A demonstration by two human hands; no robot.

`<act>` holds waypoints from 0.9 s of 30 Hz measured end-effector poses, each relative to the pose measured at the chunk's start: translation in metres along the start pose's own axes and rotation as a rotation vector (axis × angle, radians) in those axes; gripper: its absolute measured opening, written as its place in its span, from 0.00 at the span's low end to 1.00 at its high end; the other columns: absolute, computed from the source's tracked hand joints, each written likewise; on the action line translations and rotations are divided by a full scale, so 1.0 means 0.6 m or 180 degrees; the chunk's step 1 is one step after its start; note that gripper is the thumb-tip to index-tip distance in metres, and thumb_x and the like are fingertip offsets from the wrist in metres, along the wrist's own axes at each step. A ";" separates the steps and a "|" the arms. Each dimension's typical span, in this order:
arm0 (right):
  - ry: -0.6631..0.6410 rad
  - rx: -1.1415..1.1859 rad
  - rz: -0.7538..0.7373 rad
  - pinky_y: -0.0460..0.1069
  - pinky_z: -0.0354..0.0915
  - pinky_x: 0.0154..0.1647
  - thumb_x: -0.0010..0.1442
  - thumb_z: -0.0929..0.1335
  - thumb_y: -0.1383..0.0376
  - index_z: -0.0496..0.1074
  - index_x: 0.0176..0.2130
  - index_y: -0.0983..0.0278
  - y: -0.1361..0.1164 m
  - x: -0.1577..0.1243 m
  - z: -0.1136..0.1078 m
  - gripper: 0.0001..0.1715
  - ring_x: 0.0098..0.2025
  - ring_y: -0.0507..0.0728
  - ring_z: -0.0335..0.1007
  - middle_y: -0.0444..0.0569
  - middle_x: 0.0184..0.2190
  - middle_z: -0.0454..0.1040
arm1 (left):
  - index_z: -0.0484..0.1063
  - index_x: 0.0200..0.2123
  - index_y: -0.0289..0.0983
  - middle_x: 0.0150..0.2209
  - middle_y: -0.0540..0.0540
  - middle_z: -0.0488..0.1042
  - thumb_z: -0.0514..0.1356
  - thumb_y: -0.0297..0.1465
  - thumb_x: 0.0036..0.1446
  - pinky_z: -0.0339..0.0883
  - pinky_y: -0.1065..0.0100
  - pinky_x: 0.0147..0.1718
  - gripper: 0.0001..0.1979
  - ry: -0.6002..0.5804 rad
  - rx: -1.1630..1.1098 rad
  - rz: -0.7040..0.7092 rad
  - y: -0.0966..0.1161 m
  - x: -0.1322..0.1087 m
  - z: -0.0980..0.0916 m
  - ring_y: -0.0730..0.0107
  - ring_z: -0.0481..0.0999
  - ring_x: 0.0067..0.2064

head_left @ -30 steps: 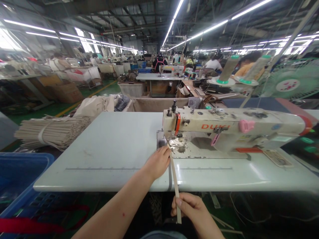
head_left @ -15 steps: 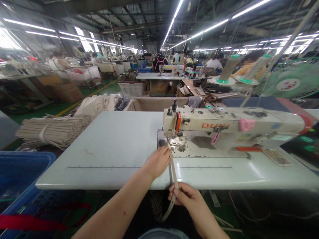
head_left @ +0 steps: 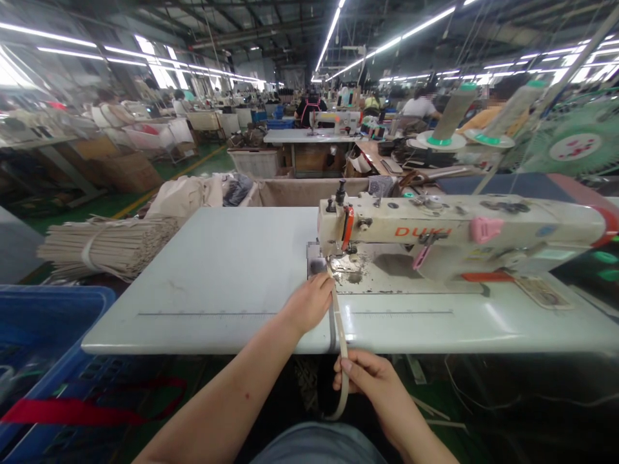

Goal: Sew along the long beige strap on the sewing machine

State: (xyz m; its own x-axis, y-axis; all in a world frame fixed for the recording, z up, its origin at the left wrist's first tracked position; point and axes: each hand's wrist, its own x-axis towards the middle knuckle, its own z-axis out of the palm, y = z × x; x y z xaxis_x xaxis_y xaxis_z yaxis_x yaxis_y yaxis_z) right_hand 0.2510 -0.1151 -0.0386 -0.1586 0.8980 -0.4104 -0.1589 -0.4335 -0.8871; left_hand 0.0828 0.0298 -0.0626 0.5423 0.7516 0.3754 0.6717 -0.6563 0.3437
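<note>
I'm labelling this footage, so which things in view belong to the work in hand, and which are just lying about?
In the work:
pale strip
left hand
right hand
sewing machine
table

Apparently just about:
blue crate
red strap
fan
bundled strips (possibly related)

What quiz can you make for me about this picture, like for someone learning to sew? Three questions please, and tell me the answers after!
1. True or false: the strip hangs in a curve below the right grip.
2. Pick one. What colour is the basket left of the table? a) red b) green c) blue
3. Fill in the missing word: the ____ grip is nearer the machine.

Key:
1. True
2. c) blue
3. left grip
</note>
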 end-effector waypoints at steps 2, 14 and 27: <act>-0.0001 -0.0033 -0.0003 0.50 0.69 0.36 0.50 0.79 0.44 0.81 0.31 0.65 -0.001 -0.002 0.001 0.27 0.31 0.56 0.75 0.49 0.25 0.80 | 0.66 0.49 0.40 0.53 0.42 0.71 0.55 0.24 0.65 0.71 0.54 0.57 0.11 -0.0010 -0.0001 -0.0004 0.000 0.000 0.000 0.57 0.75 0.55; -0.0027 -0.0021 -0.0010 0.50 0.67 0.35 0.51 0.78 0.43 0.81 0.30 0.65 0.003 -0.003 -0.005 0.27 0.30 0.56 0.73 0.49 0.25 0.79 | 0.66 0.50 0.40 0.53 0.42 0.71 0.55 0.23 0.65 0.72 0.54 0.58 0.12 -0.0014 -0.0022 0.0008 0.003 0.000 -0.003 0.58 0.74 0.55; -0.0098 -0.0008 0.0004 0.47 0.64 0.32 0.52 0.78 0.44 0.81 0.29 0.65 0.014 0.002 -0.009 0.26 0.29 0.54 0.72 0.49 0.24 0.79 | 0.65 0.51 0.37 0.56 0.39 0.70 0.54 0.24 0.66 0.68 0.53 0.62 0.11 -0.0006 0.0235 0.0043 0.004 0.003 0.003 0.56 0.72 0.59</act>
State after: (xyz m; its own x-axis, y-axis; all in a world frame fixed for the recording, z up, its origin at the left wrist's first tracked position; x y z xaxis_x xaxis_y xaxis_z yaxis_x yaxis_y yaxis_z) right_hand 0.2550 -0.1171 -0.0477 -0.1888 0.8947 -0.4047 -0.1563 -0.4343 -0.8871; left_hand 0.0864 0.0299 -0.0629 0.5525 0.7429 0.3779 0.6996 -0.6598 0.2742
